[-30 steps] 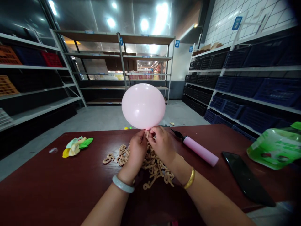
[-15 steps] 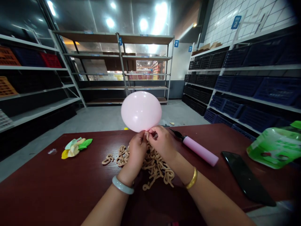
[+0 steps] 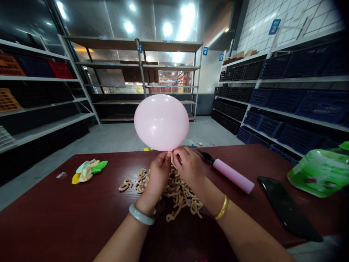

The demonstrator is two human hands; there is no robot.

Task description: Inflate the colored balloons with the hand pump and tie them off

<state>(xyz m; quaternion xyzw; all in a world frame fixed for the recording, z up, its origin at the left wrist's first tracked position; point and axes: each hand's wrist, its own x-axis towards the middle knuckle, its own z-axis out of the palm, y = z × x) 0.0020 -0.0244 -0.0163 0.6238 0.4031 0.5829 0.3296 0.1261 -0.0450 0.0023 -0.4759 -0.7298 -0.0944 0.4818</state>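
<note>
An inflated pale pink balloon (image 3: pixel 161 122) stands above my two hands, over the dark red table (image 3: pixel 81 214). My left hand (image 3: pixel 159 174) and my right hand (image 3: pixel 188 168) both pinch its neck, fingertips meeting just under the balloon. Right below my hands lies a heap of tan plastic clips (image 3: pixel 178 193). A pale bangle circles my left wrist and a gold bangle my right.
A pink hand pump (image 3: pixel 231 175) lies to the right, then a black phone (image 3: pixel 286 207) and a green plastic bag (image 3: pixel 319 174). Several flat balloons (image 3: pixel 88 170) lie at the left. Metal shelves with crates line both sides and the back.
The balloon swayed down and smaller in view, then rose again and leaned slightly left. Both hands kept pinching its neck in nearly the same spot.
</note>
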